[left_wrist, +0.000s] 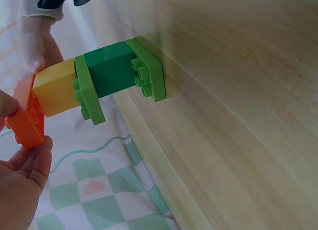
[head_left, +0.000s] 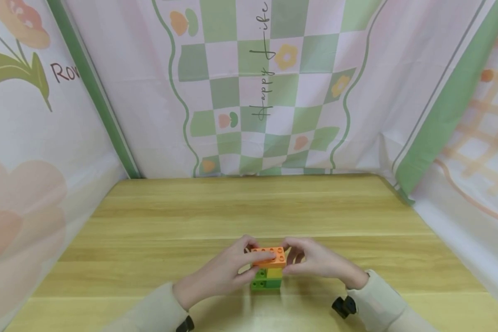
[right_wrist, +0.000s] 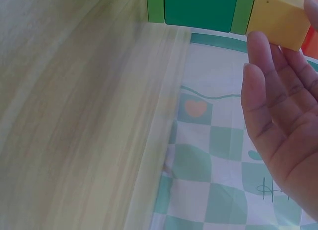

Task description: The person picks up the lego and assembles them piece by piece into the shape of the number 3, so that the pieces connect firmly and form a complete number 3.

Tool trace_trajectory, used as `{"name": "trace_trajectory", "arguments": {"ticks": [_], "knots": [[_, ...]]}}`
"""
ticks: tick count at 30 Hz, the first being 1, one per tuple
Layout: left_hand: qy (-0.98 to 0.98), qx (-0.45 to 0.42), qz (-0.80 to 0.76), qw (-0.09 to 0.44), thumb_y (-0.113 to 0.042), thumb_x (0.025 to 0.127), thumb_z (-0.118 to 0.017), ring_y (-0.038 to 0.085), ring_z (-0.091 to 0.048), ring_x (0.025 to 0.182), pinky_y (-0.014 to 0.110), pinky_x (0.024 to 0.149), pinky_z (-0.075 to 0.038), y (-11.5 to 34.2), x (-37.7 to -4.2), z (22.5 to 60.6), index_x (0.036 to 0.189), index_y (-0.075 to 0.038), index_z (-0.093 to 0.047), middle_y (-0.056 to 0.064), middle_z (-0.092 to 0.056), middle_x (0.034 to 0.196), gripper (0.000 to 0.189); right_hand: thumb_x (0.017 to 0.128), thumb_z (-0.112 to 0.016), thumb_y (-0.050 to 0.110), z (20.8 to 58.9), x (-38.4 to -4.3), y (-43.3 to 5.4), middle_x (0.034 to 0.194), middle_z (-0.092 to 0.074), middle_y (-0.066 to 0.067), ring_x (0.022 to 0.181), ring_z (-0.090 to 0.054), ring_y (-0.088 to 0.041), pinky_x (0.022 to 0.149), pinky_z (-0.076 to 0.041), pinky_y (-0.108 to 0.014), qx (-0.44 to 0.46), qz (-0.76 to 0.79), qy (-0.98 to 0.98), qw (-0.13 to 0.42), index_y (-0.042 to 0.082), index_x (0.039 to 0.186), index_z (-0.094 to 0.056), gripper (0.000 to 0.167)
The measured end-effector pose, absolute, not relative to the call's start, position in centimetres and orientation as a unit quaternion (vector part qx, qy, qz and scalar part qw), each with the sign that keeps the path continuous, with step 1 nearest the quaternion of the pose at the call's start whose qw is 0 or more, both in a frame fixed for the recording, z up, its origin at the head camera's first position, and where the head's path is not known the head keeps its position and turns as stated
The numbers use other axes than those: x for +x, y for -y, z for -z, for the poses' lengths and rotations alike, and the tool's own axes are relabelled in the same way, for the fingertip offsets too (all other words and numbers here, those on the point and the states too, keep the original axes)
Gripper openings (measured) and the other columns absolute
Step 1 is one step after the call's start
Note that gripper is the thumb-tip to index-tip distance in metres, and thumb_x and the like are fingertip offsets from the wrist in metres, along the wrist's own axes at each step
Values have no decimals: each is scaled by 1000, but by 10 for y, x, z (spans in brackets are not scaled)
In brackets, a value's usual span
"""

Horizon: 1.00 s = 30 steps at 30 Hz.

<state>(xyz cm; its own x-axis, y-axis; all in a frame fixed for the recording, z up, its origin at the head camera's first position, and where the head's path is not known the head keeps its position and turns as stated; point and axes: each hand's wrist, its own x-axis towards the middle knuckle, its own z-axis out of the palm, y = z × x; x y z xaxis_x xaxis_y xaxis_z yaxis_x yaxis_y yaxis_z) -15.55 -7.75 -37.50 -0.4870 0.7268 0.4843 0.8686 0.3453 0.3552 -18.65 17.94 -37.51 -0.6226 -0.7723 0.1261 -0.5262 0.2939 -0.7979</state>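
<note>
A tower of toy building blocks stands on the table. From the bottom come a light green plate (left_wrist: 156,73), a dark green block (left_wrist: 110,70), a second light green plate (left_wrist: 88,88), a yellow block (left_wrist: 58,86) and an orange brick (head_left: 277,264) with studs on top. My left hand (head_left: 236,262) grips the orange brick, the index finger lying across its studs and other fingertips at its sides. The brick overhangs the yellow block to the left. Beside the tower's right side, my right hand (head_left: 317,262) has its fingers loosely bent, fingertips right at the yellow block and the orange brick's end.
The wooden table (head_left: 249,207) reaches back to a hanging cloth (head_left: 274,92) with green and white checks. Printed cloths also hang at the left and right. Black devices (head_left: 344,306) sit at both wrists, close over the table.
</note>
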Motion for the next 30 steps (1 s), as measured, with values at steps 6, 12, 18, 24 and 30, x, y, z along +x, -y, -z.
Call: {"name": "trace_trajectory", "arguments": {"ticks": [6,12,18,24,30], "knots": [[811,-495,285,126,-8,87,-59,8,-42,80,11,63,-36,77,-155,374,126,-19,-57,4,-47,108,40,82,-69,12,375,-186,-179,99,-61,3,77,-61,-15,68,-51,-32,-419,431,-787,141,11,113,-56,33],[810,-501,271,139,-8,86,-60,8,-42,80,10,64,-36,76,-157,373,125,-18,-58,4,-47,106,40,81,-70,12,377,-188,-179,102,-61,2,76,-61,-15,67,-51,-32,-424,431,-784,138,11,114,-55,36],[813,-506,255,136,-9,86,-60,6,-42,81,11,66,-36,76,-158,371,125,-19,-58,3,-47,105,41,80,-71,12,376,-187,-179,101,-60,2,77,-60,-14,67,-51,-32,-418,427,-790,138,11,114,-55,38],[812,-515,237,140,-9,85,-62,7,-42,79,11,67,-36,77,-159,368,123,-17,-60,4,-48,101,40,79,-71,11,376,-187,-177,101,-60,3,76,-60,-14,68,-51,-32,-415,426,-792,139,10,114,-55,38],[818,-512,224,134,-9,85,-62,7,-41,76,12,65,-34,75,-158,362,120,-16,-62,4,-50,98,36,80,-70,12,377,-187,-177,98,-60,2,75,-60,-14,67,-51,-31,-421,429,-788,134,9,113,-55,36]]}}
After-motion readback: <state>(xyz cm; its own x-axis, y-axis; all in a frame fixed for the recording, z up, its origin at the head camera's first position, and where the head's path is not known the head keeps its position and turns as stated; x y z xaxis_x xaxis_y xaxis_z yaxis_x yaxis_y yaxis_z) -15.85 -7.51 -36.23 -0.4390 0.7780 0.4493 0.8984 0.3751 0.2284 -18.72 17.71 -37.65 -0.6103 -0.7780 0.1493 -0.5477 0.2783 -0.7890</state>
